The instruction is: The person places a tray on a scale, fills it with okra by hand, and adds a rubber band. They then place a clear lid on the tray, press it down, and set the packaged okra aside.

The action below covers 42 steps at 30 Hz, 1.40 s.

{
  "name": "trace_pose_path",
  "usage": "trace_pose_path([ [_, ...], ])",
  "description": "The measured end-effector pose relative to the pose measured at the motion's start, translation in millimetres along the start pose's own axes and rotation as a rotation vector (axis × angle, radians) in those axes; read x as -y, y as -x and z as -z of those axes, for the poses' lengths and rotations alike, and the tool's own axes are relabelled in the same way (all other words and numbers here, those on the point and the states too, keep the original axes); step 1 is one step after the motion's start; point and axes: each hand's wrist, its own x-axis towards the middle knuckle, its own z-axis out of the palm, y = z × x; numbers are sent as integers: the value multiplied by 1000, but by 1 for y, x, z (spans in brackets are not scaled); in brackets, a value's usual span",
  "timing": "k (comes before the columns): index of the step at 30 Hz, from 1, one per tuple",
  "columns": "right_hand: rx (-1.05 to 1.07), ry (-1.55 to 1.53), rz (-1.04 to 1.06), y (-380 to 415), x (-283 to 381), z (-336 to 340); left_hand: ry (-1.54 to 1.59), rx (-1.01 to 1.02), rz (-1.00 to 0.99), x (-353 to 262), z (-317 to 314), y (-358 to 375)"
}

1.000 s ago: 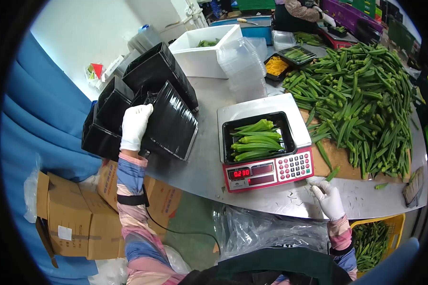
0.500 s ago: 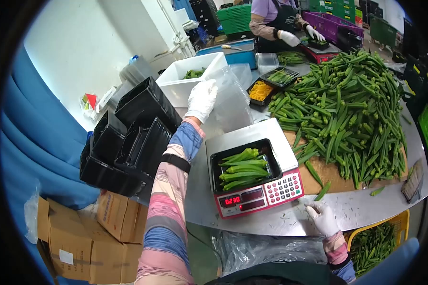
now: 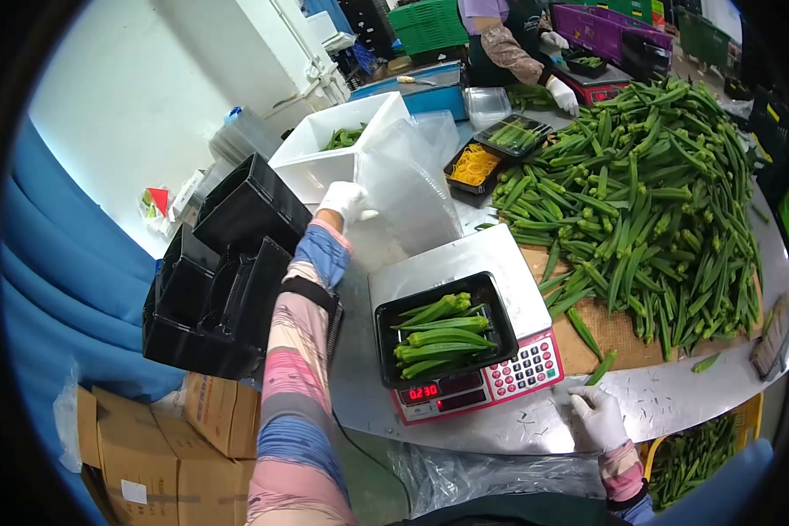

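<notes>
My left hand (image 3: 345,202), in a white glove, reaches forward to the near left edge of a stack of clear plastic lids (image 3: 409,188). One finger stretches toward the lids; the others show partly. A black tray (image 3: 386,351) of green okra (image 3: 447,335) sits on the red-and-silver scale (image 3: 522,364), its near rim overlapping the panel. The display reads 0.230. My gloved right hand (image 3: 601,418) rests by the table's near edge with fingers curled in and nothing visible in them. Close above its fingertips lies a loose okra pod (image 3: 600,368).
A large okra heap (image 3: 640,210) covers the right side. Black trays (image 3: 228,280) are stacked at left, beside a white bin (image 3: 311,162). Filled packs (image 3: 475,167) lie behind the scale. Across the table a person (image 3: 517,44) works at another scale. A yellow crate (image 3: 749,421) stands below.
My left hand has drawn back and left, lower along the lids. The tray now overlaps the scale's panel more. My right hand's fingers have curled closer together. The person opposite has moved their hands.
</notes>
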Motion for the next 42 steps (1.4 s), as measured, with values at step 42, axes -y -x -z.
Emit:
trace_pose_path([
  [42, 359, 19, 202, -320, 222, -10, 2074, -50, 414, 28, -47, -17],
])
